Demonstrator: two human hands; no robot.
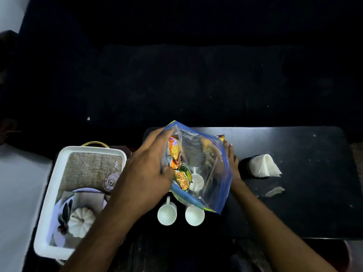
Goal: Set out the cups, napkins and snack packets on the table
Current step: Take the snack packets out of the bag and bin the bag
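While the left hand (149,169) has its fingers curled round the left edge of a clear zip bag (202,154) with a blue border, thumb pressed into the plastic, the right hand (232,160) is mostly tucked behind the bag's right edge. Only a few fairly straight fingers poke out, so honestly can't tell if it's gripping or just resting there. The bag is tipped up over the left end of the black worktop (294,203). Inside it, up against the left hand, sits an orange snack packet (173,152) with a green-and-yellow snack packet (182,177) right below, and the corner of one more packet (221,138) peeks out past the bag's top right corner. Two white cups (167,213) (194,214) stand side by side on the worktop just below the bag's bottom edge, handles pointing toward it, and a third cup (196,180) shows through the plastic. Right of the bag, just past the right hand, there's a dark holder (246,167) with white folded napkins (264,165) sticking out. A little pale scrap (275,191) lies further right and lower. Left of the bag, off the worktop, is a white tub (59,163) with a burlap mat, a small white pumpkin (80,221) and a clear glass (112,180) in it.
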